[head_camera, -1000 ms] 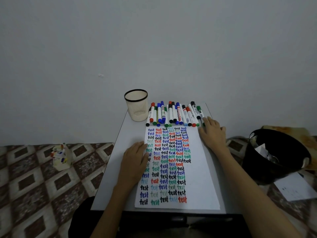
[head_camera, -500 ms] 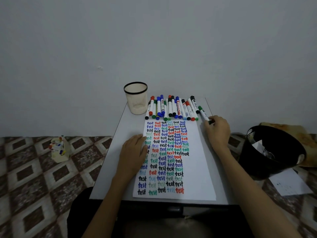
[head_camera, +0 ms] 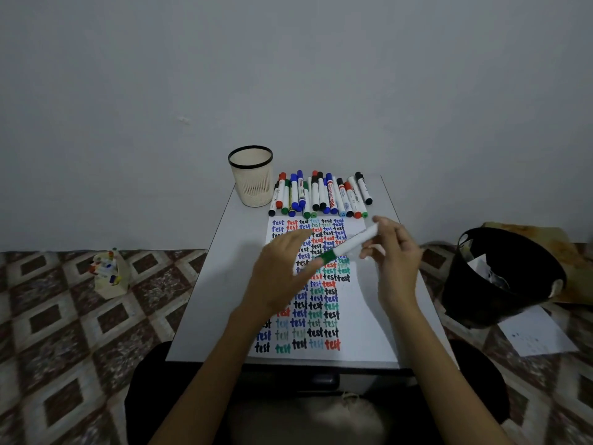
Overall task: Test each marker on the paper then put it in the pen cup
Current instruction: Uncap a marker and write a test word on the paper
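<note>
The marker (head_camera: 353, 244) has a white barrel and a green cap, and it is in the centre of the frame, tilted above the paper (head_camera: 362, 319). The right hand (head_camera: 396, 264) pinches the barrel with curled fingers. The left hand (head_camera: 282, 277) is spread wide with nearly straight fingers, and one fingertip reaches the green cap. The blur hides whether it grips. The pen cup (head_camera: 252, 184) stands higher, left of centre.

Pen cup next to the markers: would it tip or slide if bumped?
The pen cup looks empty with thin slotted walls, so probably light and easy to slide on the smooth table. It is taller than wide, narrowing toward its base, so a push near the rim may tip it.
</note>
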The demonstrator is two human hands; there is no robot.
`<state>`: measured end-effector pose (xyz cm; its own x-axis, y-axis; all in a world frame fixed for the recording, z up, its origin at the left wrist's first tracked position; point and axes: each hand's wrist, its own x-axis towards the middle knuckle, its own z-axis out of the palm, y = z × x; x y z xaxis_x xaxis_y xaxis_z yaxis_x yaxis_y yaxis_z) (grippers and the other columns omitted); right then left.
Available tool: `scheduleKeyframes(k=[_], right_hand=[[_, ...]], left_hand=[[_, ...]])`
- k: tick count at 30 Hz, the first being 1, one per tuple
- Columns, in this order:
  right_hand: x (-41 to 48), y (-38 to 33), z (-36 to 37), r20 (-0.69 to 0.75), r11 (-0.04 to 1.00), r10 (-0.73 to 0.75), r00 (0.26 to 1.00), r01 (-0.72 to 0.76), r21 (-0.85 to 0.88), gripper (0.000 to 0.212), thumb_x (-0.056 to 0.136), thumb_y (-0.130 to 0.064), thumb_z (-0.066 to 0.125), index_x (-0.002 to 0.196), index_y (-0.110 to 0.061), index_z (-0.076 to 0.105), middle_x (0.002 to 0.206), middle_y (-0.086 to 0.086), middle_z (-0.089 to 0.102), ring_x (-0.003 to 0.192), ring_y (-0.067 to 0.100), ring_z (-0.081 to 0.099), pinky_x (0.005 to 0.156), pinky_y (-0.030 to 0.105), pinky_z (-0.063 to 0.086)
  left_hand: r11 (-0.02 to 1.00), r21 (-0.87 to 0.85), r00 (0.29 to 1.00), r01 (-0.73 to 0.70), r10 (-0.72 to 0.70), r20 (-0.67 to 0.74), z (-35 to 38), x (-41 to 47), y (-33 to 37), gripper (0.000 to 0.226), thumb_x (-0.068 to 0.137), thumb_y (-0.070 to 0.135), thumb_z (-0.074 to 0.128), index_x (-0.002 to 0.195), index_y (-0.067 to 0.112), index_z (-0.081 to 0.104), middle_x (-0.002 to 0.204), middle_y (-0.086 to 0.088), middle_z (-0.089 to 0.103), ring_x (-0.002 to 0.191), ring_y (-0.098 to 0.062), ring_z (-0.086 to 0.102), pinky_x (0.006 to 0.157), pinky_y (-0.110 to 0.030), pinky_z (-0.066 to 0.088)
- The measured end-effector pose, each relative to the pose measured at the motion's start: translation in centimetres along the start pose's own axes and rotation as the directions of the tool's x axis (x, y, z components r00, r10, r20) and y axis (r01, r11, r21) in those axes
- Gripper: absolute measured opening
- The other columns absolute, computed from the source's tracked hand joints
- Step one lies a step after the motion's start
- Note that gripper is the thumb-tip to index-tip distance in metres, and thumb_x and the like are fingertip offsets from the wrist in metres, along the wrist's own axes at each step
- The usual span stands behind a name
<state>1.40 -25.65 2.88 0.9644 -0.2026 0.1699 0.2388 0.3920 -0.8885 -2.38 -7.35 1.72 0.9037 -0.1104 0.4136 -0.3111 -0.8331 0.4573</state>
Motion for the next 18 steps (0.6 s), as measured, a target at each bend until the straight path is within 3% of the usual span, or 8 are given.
scheduleKeyframes(k=[2, 5, 7, 10, 14, 18], right_hand=[[-0.8, -0.4, 0.9, 0.066, 0.999, 0.019, 0.998, -0.021, 0.026, 0.024, 0.096, -0.017, 0.053, 0.109, 0.001, 0.063, 0.086, 0.009, 0.062, 0.064, 0.01, 0.059, 0.052, 0.02, 0.052], [-1.6, -0.6, 1.6, 0.165, 0.997, 0.069, 0.984, -0.065, -0.03, 0.023, 0.093, -0.023, 0.055, 0.106, -0.006, 0.063, 0.079, 0.004, 0.061, 0.061, 0.011, 0.057, 0.049, 0.021, 0.049], [-2.1, -0.5, 1.5, 0.268, 0.987, 0.128, 0.955, -0.096, -0.129, 0.022, 0.088, -0.025, 0.061, 0.1, -0.007, 0.065, 0.07, 0.003, 0.062, 0.054, 0.014, 0.052, 0.047, 0.024, 0.045], [-2.3, -0.4, 1.2, 0.322, 0.971, 0.161, 0.933, -0.09, -0.223, 0.017, 0.087, -0.02, 0.065, 0.088, -0.004, 0.066, 0.064, 0.017, 0.053, 0.048, 0.014, 0.043, 0.046, 0.023, 0.038], [-1.9, -0.9, 1.0, 0.36, 0.96, 0.243, 0.901, -0.169, -0.224, 0.025, 0.082, -0.028, 0.067, 0.083, -0.003, 0.065, 0.06, 0.013, 0.047, 0.042, 0.011, 0.037, 0.042, 0.019, 0.032], [-1.4, -1.0, 0.9, 0.421, 0.952, 0.275, 0.864, -0.182, -0.247, 0.035, 0.084, -0.032, 0.064, 0.086, 0.003, 0.063, 0.054, 0.012, 0.054, 0.04, 0.016, 0.045, 0.045, 0.025, 0.038]], left_hand=[[0.998, -0.063, 0.994, 0.008, -0.001, 0.107, 0.2, 0.5, 1.6, 0.052, 0.095, 0.044, 0.044, 0.14, 0.018, 0.04, 0.113, 0.001, 0.058, 0.097, -0.014, 0.057, 0.082, -0.029, 0.047], [0.983, -0.171, 0.981, 0.062, -0.029, 0.19, 0.6, 0.7, 2.7, 0.029, 0.1, 0.024, 0.041, 0.124, 0.011, 0.049, 0.085, -0.004, 0.057, 0.068, -0.016, 0.05, 0.062, -0.03, 0.04], [0.968, -0.246, 0.979, 0.059, -0.008, 0.203, 0.8, 0.3, 3.0, 0.025, 0.1, 0.021, 0.039, 0.121, 0.012, 0.05, 0.08, 0.003, 0.053, 0.064, -0.005, 0.046, 0.06, -0.024, 0.035], [0.939, -0.339, 0.972, 0.058, 0.025, 0.235, 0.7, -0.2, 3.5, 0.028, 0.101, 0.021, 0.038, 0.125, 0.012, 0.049, 0.073, 0.012, 0.05, 0.058, 0.002, 0.046, 0.053, -0.014, 0.031], [0.932, -0.351, 0.977, 0.093, -0.018, 0.21, 0.8, -0.4, 3.5, 0.025, 0.101, 0.025, 0.038, 0.111, 0.01, 0.056, 0.063, 0.005, 0.049, 0.049, -0.004, 0.04, 0.049, -0.021, 0.031], [0.902, -0.43, 0.996, 0.045, -0.007, 0.091, 1.4, -0.5, 3.6, 0.028, 0.097, 0.032, 0.038, 0.085, 0.016, 0.058, 0.061, -0.001, 0.055, 0.05, -0.011, 0.045, 0.049, -0.026, 0.037]])
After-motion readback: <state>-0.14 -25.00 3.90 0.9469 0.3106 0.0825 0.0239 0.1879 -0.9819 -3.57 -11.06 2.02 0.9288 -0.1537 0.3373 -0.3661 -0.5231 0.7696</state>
